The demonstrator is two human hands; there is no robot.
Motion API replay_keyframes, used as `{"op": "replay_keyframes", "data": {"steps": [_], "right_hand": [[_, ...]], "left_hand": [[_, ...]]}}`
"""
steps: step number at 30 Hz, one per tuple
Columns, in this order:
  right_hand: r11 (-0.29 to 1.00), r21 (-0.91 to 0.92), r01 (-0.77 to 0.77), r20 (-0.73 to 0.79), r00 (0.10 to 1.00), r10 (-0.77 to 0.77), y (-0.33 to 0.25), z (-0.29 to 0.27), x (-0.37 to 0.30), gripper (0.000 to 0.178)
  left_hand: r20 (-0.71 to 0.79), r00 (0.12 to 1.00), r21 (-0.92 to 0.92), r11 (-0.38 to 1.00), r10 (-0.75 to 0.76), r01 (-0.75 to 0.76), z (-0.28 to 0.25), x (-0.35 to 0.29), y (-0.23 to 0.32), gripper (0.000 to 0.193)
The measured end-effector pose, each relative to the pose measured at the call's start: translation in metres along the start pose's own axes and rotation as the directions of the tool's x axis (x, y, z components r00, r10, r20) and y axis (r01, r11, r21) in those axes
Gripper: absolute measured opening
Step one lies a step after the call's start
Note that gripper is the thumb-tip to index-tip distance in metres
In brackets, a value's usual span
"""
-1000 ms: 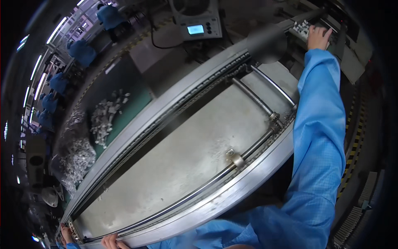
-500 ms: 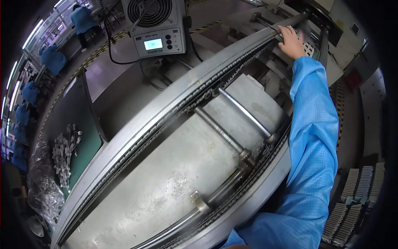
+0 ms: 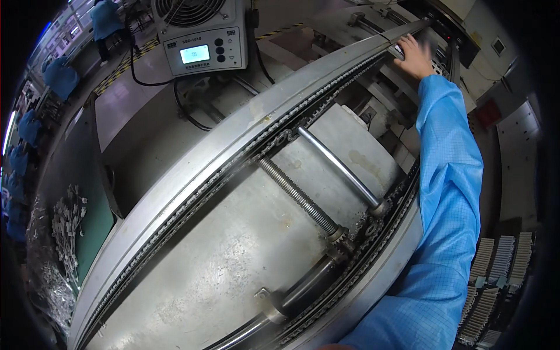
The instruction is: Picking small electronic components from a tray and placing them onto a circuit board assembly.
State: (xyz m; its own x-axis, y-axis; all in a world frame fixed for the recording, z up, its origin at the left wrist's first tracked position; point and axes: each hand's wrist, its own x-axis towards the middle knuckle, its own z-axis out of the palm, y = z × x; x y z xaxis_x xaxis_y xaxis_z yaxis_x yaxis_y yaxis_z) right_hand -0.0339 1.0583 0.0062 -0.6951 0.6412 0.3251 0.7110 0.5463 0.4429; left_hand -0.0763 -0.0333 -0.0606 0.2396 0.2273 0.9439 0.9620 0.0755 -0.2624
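My right hand (image 3: 415, 58) reaches to the far end of a long metal conveyor, its blue-sleeved arm (image 3: 450, 175) stretched along the right side. Its fingers are spread and slightly bent beside the inner edge of the left rail (image 3: 256, 114), the thumb apart from them. Nothing held shows in it. A blurred shape beside its fingers cannot be made out. Close to the hand is a white piece with holes (image 3: 436, 69), partly hidden. Between the rails lie a threaded rod (image 3: 300, 195), a smooth rod (image 3: 338, 166) and a metal plate (image 3: 198, 262). My left hand is out of view.
A fan unit (image 3: 204, 52) with a lit display stands beyond the left rail, its black cable hanging. At left, a green surface (image 3: 96, 239) holds a clear bag and stalk-like pieces. Ribbed strips (image 3: 496, 262) lie at lower right. People in blue work at far left.
The view has shifted, so the fan unit and bag sit further left in the picture. My right hand stays near the rail's far end, slightly further right. The fan unit's display reading has changed.
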Motion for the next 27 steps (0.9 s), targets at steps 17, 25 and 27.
{"op": "replay_keyframes", "data": {"steps": [17,25,27], "right_hand": [[0.981,0.143,-0.131,0.082,0.989,0.121,0.004,0.003,-0.007,0.084],[0.992,0.051,-0.113,0.010,0.994,0.112,0.004,0.003,-0.006,0.092],[0.992,0.120,-0.047,-0.046,0.998,0.053,0.009,0.002,-0.010,0.094]], "left_hand": [[0.319,0.558,0.843,0.499,-0.766,0.203,0.039,0.085,0.069,0.049],[0.384,0.529,0.845,0.519,-0.757,0.130,0.019,0.076,0.048,0.043],[0.396,0.539,0.848,0.521,-0.744,0.096,0.021,0.079,0.045,0.043]]}}
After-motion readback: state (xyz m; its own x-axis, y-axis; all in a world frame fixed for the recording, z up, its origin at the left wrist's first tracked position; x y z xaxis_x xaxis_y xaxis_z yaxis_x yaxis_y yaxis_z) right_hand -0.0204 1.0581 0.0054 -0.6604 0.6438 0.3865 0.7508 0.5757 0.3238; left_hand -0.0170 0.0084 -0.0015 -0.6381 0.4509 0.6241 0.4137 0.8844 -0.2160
